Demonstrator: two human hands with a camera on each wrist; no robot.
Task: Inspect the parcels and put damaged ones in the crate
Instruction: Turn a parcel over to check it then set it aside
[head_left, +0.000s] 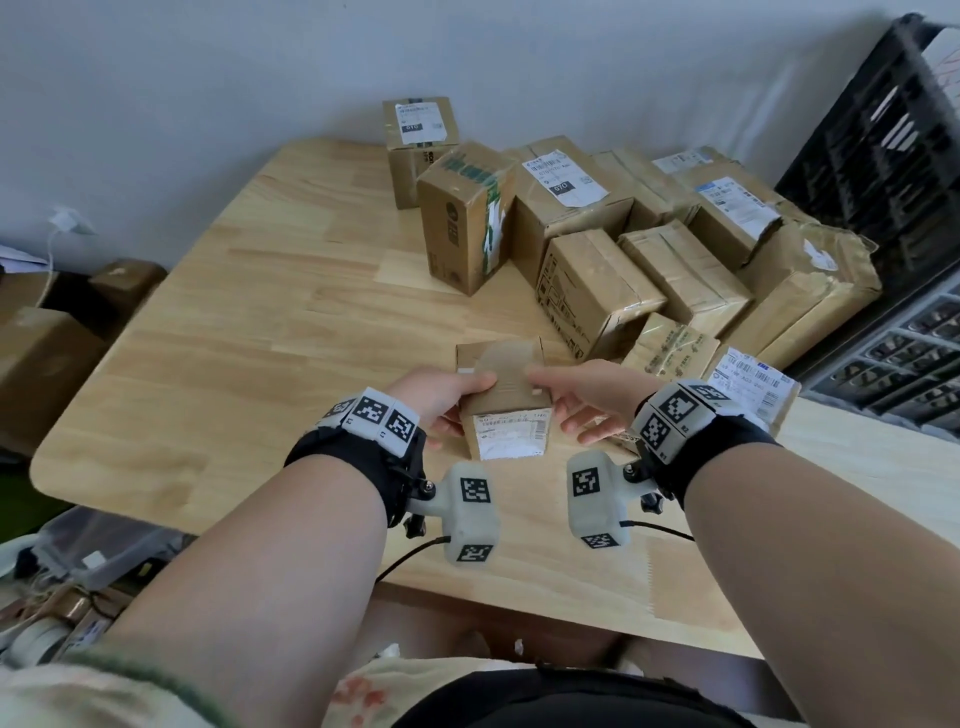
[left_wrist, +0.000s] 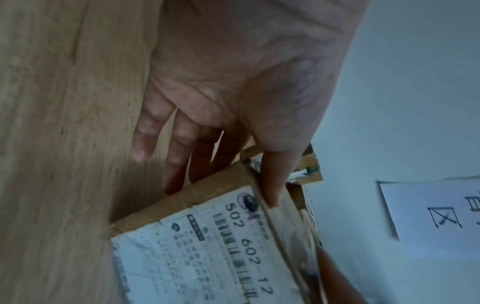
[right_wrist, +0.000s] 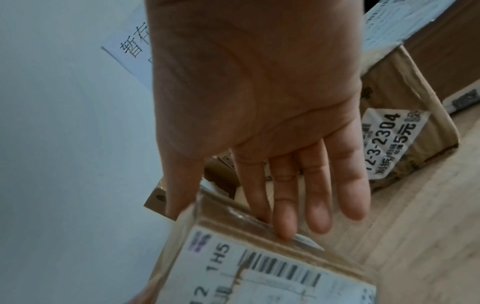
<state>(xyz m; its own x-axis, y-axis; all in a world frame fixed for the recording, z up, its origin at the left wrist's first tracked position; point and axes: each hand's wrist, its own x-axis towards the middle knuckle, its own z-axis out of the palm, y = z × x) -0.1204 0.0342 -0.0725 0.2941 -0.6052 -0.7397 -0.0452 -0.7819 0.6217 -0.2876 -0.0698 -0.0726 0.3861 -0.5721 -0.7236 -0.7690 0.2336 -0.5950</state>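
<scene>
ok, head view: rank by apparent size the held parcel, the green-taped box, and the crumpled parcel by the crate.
1. Crumpled parcel, largest.
2. Green-taped box.
3. Held parcel, between left hand and right hand.
The last two look close; the held one is nearer the camera, so their order is unsure.

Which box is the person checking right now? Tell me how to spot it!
Look at the near edge of the wooden table, away from the big pile. The small box sits between the left hand and right hand. Only it is being held.
</scene>
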